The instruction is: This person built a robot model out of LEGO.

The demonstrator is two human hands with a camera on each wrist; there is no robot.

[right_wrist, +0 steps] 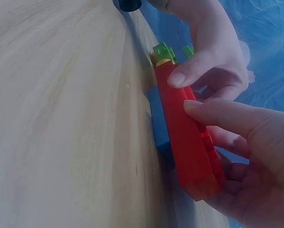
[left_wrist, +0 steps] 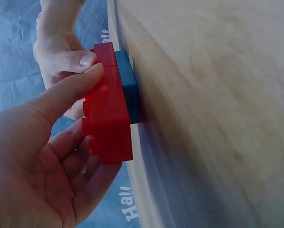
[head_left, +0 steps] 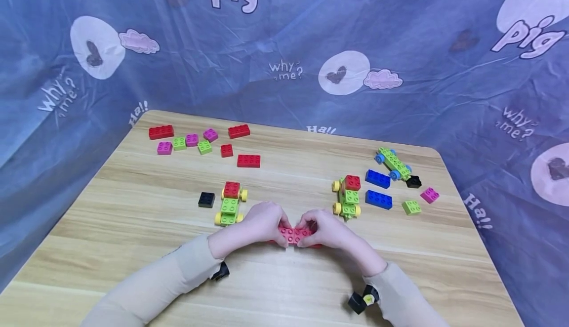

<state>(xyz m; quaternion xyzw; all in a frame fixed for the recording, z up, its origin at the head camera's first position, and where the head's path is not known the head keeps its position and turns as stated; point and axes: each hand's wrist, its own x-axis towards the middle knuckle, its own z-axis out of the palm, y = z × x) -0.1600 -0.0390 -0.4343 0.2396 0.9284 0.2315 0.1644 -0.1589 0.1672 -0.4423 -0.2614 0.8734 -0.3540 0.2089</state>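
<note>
Two red bricks stand end to end in front of me, a left red brick (head_left: 286, 235) and a right red brick (head_left: 303, 235). Beneath them, in the left wrist view, a blue brick (left_wrist: 127, 88) sits against the tabletop. My left hand (head_left: 265, 222) pinches the left red brick between thumb and fingers. My right hand (head_left: 330, 228) grips the right red brick the same way, with its thumb close to the left thumb. Studs face up, and the fingers hide parts of both bricks. From the head view the blue brick is hidden.
Beyond my hands stand a left toy car (head_left: 229, 204) and a right toy car (head_left: 347, 197), with a black brick (head_left: 206, 199) nearby. Two blue bricks (head_left: 379, 199) and a green wheeled base (head_left: 393, 163) lie right. Several red, pink and green bricks (head_left: 192, 140) lie back left.
</note>
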